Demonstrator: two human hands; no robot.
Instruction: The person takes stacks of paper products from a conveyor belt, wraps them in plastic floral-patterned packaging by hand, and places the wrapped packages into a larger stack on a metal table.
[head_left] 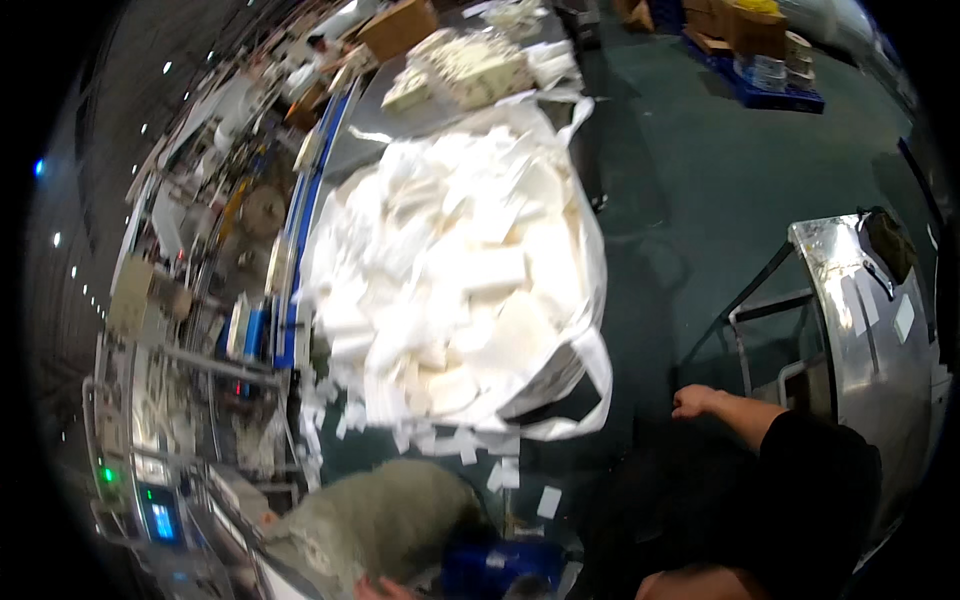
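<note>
My right hand (695,402) hangs over the green floor, its fingers curled into a loose fist with nothing visible in them. It is nearest to the metal frame beside a steel-topped table, apart from it. Along the bottom edge, part of my left forearm and hand (690,585) shows. Its fingers are cut off or in the dark. Ahead to the left, a big white bulk bag (592,365) with loop handles is heaped with white and cream scraps (490,270), some blocky, some sheet-like. Neither hand touches it.
A person in olive clothing (390,515) bends low at the lower left, by a blue container (500,568). White paper pieces (548,502) litter the floor. Machinery (160,400) lines the left. Speckled blocks (480,70) lie beyond the bag. The steel table (870,340) stands right.
</note>
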